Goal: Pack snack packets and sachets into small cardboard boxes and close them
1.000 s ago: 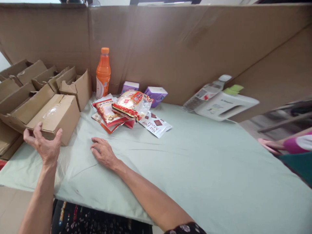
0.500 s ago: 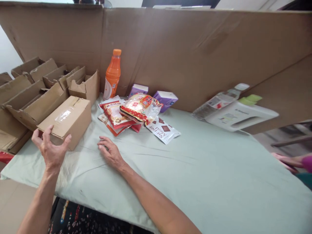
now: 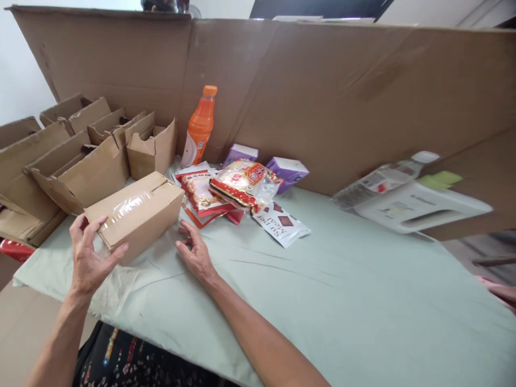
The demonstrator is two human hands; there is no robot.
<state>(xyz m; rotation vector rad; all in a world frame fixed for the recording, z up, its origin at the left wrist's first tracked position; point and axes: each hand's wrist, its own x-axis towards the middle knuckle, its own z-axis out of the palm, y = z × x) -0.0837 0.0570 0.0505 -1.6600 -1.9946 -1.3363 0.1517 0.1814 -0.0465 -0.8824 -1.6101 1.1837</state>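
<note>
My left hand (image 3: 91,252) grips the near left end of a closed cardboard box (image 3: 135,215), thumb on the front side and fingers at the end. Clear tape shines on the box's top. To the right of the box, my right hand (image 3: 197,255) rests over the cloth with fingers apart and holds nothing. Beyond that hand lies a pile of food packets: a red and white packet (image 3: 201,193), a red and gold clear-wrapped packet (image 3: 242,185) on top, and a white pouch (image 3: 284,224) with brown squares printed on it.
Open cardboard boxes (image 3: 80,166) crowd the left side. An orange drink bottle (image 3: 199,126) stands behind the packets, beside purple and white packs (image 3: 286,172). A clear bottle (image 3: 382,177) and a white jug (image 3: 427,207) lean against the tall cardboard wall (image 3: 322,91). Pale green cloth (image 3: 342,301) covers the table.
The cardboard box has shifted right, toward my right hand and the packets, with my left hand on it. The whole view has also swung slightly to the left.
</note>
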